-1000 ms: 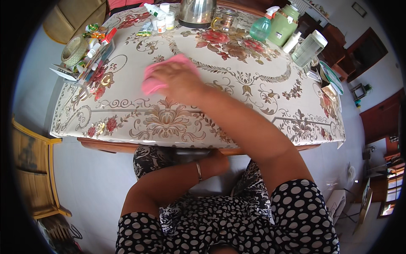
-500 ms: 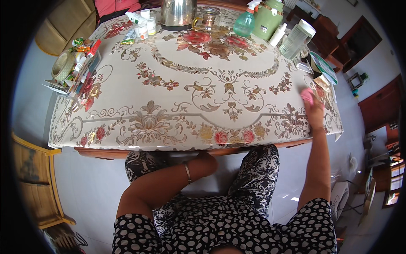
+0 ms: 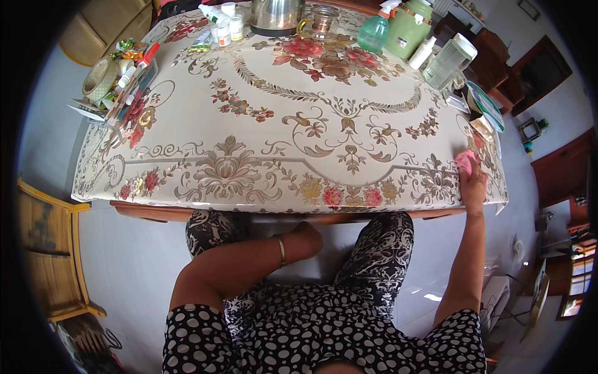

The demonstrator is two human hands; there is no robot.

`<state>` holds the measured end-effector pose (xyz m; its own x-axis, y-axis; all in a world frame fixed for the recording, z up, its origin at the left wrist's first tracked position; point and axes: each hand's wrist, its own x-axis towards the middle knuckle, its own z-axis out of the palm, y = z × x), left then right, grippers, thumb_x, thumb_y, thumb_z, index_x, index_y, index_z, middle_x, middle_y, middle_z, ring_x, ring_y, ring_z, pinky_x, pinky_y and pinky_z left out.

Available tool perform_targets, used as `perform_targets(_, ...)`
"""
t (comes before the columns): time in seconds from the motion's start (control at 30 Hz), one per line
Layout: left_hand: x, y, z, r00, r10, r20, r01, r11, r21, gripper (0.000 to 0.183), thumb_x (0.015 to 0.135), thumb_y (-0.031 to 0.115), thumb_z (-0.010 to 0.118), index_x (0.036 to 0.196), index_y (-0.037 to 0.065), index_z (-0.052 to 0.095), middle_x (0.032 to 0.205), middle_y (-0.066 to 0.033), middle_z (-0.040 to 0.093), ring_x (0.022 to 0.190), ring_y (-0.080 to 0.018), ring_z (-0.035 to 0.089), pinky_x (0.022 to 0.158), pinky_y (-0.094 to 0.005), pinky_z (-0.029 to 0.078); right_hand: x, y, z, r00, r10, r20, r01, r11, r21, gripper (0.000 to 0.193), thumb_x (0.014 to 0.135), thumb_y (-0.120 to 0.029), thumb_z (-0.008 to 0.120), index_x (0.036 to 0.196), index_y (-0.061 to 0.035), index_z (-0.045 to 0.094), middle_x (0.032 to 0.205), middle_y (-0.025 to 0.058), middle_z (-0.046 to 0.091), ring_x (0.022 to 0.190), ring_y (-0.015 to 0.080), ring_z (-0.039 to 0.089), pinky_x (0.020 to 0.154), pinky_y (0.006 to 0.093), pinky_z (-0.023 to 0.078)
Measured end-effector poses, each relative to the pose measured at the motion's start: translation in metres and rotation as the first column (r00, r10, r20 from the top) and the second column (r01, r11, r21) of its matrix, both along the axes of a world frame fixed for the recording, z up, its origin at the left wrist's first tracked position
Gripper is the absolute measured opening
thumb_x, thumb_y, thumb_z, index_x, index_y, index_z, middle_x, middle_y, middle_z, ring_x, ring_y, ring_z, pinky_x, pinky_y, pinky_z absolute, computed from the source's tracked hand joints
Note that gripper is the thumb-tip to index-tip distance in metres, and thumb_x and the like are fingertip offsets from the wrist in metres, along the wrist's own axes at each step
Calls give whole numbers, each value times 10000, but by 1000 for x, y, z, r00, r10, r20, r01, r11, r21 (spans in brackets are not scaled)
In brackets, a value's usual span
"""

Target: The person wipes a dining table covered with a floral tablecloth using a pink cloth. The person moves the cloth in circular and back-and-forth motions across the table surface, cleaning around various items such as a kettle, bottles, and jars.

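Head view shows the right hand point(image 3: 475, 186) holding a bunched pink cloth point(image 3: 465, 161), which sticks out ahead and slightly left, near the right front corner of the table point(image 3: 180, 118). The left hand point(image 3: 306, 242) is well apart, between the knees point(image 3: 387, 240); whether closed, I cannot tell.

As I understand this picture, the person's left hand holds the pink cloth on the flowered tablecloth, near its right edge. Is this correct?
Not quite: it is the right hand that holds the pink cloth on the flowered tablecloth, near its right edge. The head view shows this; the left hand is away from the cloth, below the tablecloth's near edge.
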<state>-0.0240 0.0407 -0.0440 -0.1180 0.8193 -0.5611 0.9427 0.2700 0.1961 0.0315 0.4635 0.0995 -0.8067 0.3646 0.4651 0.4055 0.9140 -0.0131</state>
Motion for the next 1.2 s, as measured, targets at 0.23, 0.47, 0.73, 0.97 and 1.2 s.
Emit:
perform_targets(0.23,1,-3,4,1000,15,-1,-15,1000,7,203,748,105,611,913,83,726,925,-86,696,820,-230,663,630,-380,506,-50,-158,14,873,478,-98,-485,871,-72,476,786,-116,661,1239,-69,521,1229,140,562,1122,340,514,973,402,388)
perform_targets(0.47,2,-9,2,999,38,-6,-38,995,90,208,745,106,615,918,81,727,929,-87,696,820,-232,659,631,-391,504,-118,-293,19,619,784,-46,-780,608,-144,519,775,-122,673,1261,-63,500,1281,153,518,1203,311,477,1025,405,351)
perform_targets(0.73,-12,-2,15,955,211,208,-286,840,461,213,742,108,619,923,79,727,935,-88,696,819,-234,655,633,-404,503,-196,-453,1,424,905,34,-895,424,-140,518,841,-318,607,1290,-107,458,1378,111,424,1270,294,388,1071,408,297)
perform_targets(0.97,-18,-4,15,938,257,234,-343,788,511,218,740,109,623,928,77,728,940,-89,697,819,-236,652,634,-415,501,-206,-542,-2,275,959,-70,-944,255,-210,506,809,-331,639,1239,-107,494,1312,86,485,1265,280,394,1065,430,274)
perform_targets(1.2,-16,-9,17,985,172,-29,-144,893,427,223,737,110,627,932,76,729,944,-90,697,819,-238,649,636,-426,500,-185,-467,7,197,980,-37,-973,191,-131,535,775,-227,667,1265,-108,490,1326,87,479,1252,272,420,1063,411,316)
